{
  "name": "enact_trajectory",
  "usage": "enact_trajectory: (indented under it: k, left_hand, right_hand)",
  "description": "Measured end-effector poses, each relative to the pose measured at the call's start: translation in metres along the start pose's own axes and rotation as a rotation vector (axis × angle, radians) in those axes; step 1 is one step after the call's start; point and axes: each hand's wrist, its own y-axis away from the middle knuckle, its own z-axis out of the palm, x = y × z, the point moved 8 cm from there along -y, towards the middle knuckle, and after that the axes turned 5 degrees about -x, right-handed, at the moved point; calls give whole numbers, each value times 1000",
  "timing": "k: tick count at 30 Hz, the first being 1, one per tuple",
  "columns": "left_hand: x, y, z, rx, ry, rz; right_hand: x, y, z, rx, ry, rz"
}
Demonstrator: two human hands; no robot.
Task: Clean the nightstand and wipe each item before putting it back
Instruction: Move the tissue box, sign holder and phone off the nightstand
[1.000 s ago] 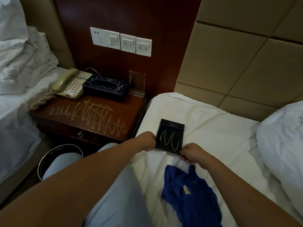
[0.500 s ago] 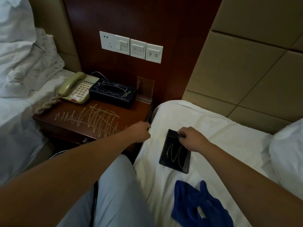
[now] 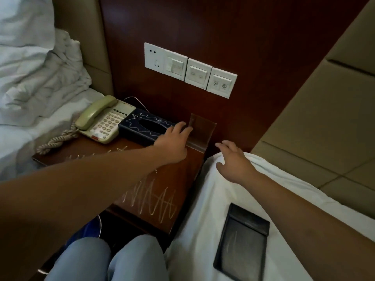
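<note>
head: left hand touches acrylic stand.

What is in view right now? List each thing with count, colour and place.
nightstand: 1, dark wood, scribbled, between beds
telephone: 1, cream, nightstand's back left
tissue box: 1, dark blue, beside telephone
acrylic stand: 1, clear, nightstand's back right
black pad: 1, scribbled, on right bed
switch panel: 1, white, on wall
left hand: reaching to acrylic stand, fingers at its edge
right hand: open, over right bed's corner
</note>
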Motion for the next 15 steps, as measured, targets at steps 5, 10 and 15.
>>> enact_trajectory:
  k: [5,10,15]
  left_hand:
    - [-8,-58,-18,44,62,-60]
    - [-17,-91,-15,73,267,-27]
    - [-21,-90,-12,128,135,23]
  right_hand:
    - [-22,-62,-25,61,67,-18]
    - [-35,-97,-25,100,26,-6]
    - [-35,-91,-20,204,162,29]
